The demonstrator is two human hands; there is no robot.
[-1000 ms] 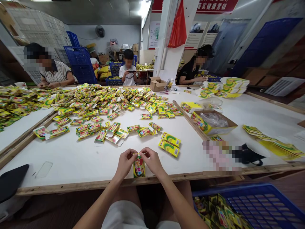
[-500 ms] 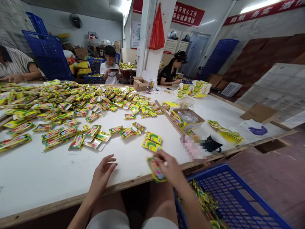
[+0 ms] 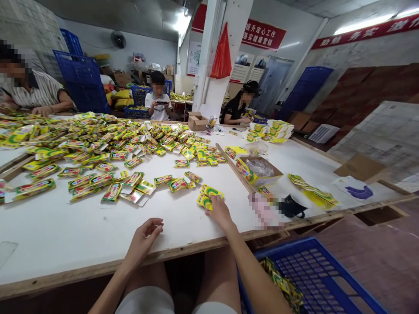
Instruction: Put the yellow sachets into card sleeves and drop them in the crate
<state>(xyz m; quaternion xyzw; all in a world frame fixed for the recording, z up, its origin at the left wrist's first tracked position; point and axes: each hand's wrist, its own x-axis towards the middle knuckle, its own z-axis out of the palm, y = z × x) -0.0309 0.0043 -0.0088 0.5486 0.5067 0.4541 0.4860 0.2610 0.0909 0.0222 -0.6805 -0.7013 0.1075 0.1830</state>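
Observation:
My right hand [image 3: 218, 213] reaches over the table [image 3: 98, 244], its fingers closed around the near end of a small yellow-green box [image 3: 204, 202]. Another such box [image 3: 211, 190] lies flat right behind it. My fingers hide part of the nearer box, and I cannot tell whether one more lies under them. My left hand [image 3: 148, 232] hovers by the table's front edge, fingers loosely bent and apart from the thumb, holding nothing. Between the hands and the big pile [image 3: 98, 139] lie several loose small boxes [image 3: 178, 185], some with open flaps.
A wooden strip [image 3: 234, 165] divides the table; right of it stand an open display carton [image 3: 262, 172], a black mug [image 3: 291, 205] and flat yellow cardboard [image 3: 314, 192]. A blue crate [image 3: 314, 250] holding small boxes is at my lower right. Co-workers sit across the table.
My right hand has moved from the table's front edge, where it held a small box, forward to the paired boxes. My left hand stays nearly in place, and the view has tilted slightly.

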